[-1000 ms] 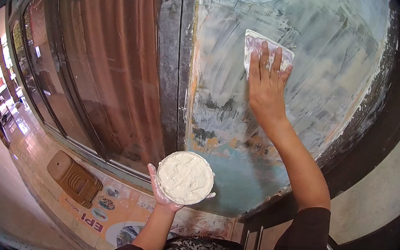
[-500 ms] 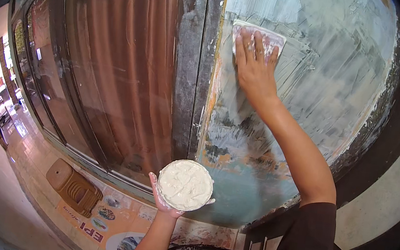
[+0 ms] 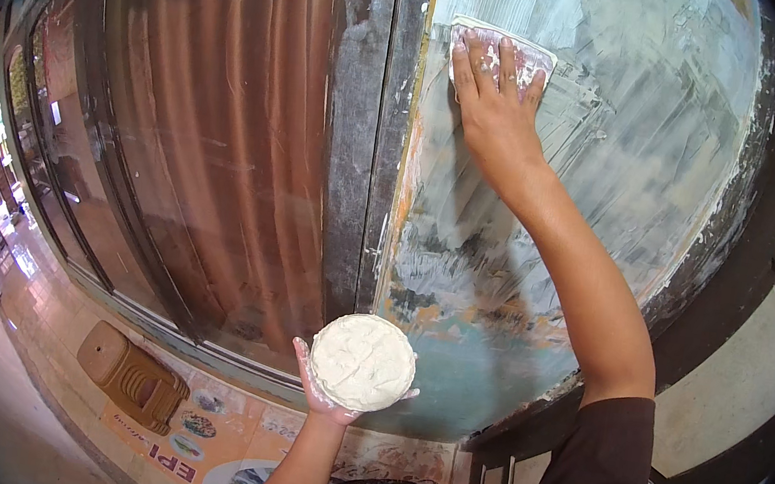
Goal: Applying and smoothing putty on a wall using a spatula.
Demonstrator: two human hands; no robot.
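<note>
My left hand, smeared white, holds up a round tub of creamy white putty from below, thumb and fingertips showing at its sides. Up on the wall, my right hand grips a flat putty spreader, its fingers laid over the pinkish, putty-spotted face. A line of white putty runs along the spreader's upper edge. Streaky white and grey putty coats the wall around it, while bare blue-green and orange patches show lower down.
Left of the wall stands a dark wooden frame with glass and a brown curtain behind it. A brown plastic stool and a printed orange banner lie on the tiled floor. Dark framing with pale panels borders the right.
My right hand and the spreader have moved slightly higher on the wall. The view has shifted a little, and the putty tub sits slightly lower in it, still in my left hand.
</note>
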